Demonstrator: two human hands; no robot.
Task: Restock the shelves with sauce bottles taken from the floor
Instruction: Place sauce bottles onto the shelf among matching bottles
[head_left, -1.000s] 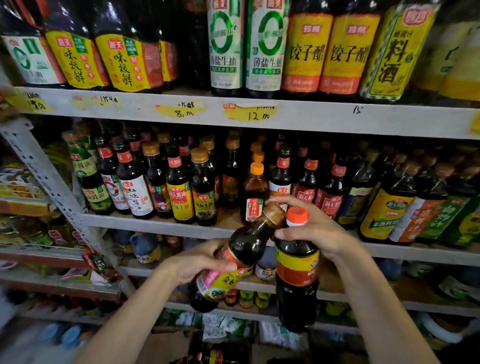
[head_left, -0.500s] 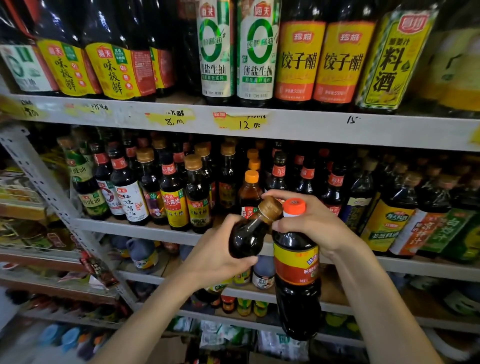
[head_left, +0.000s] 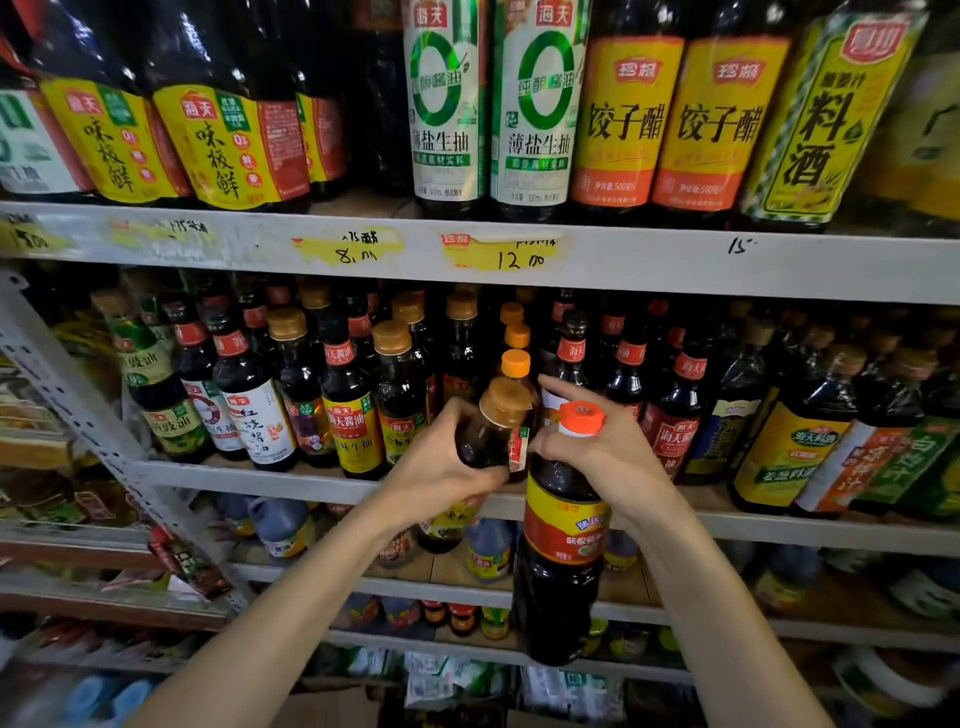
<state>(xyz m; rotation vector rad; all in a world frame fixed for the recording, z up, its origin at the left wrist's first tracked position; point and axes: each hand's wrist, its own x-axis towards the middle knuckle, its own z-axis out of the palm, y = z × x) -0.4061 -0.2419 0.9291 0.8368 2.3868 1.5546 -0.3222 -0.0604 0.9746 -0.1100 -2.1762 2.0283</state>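
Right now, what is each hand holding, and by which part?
Left hand grips the brown-capped bottle round its body; right hand holds the orange-capped bottle by its neck.

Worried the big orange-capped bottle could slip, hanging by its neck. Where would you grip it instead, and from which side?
Probably around the labelled waist of the big bottle, coming from the near side: it hangs upright, its body is free below the right hand, and the shelf edge stands right behind.

Two hands (head_left: 441, 467) (head_left: 605, 460), two held bottles (head_left: 488, 436) (head_left: 563, 571)
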